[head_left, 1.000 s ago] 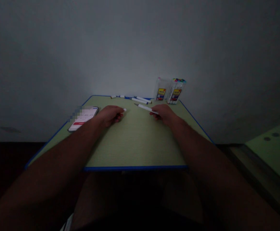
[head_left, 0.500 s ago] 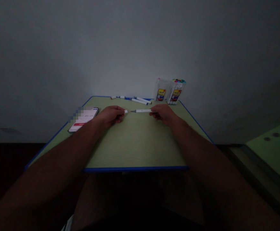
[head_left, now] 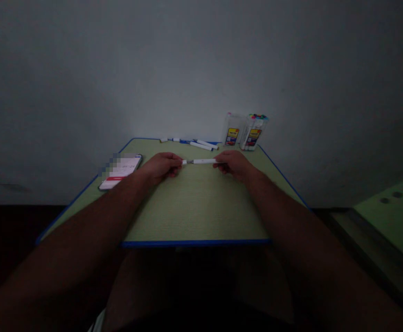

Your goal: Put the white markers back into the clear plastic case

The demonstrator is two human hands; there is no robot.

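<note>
Over the middle of the table, my right hand pinches a white marker near its right end, with its grey tip section pointing left. My left hand is closed on a small white marker cap. The cap is at the marker's tip and partly covers it; some of the grey section still shows between cap and barrel. My fingers hide the cap's left end and the marker's right end.
Two uncapped markers and loose caps lie along the table's back edge. Clear plastic marker cases stand at the back right, the right one holding several markers. A phone lies on the left of the table.
The gap between cap and marker has closed: the cap moved slightly right, the marker slightly left, and the tip now goes into the cap.
</note>
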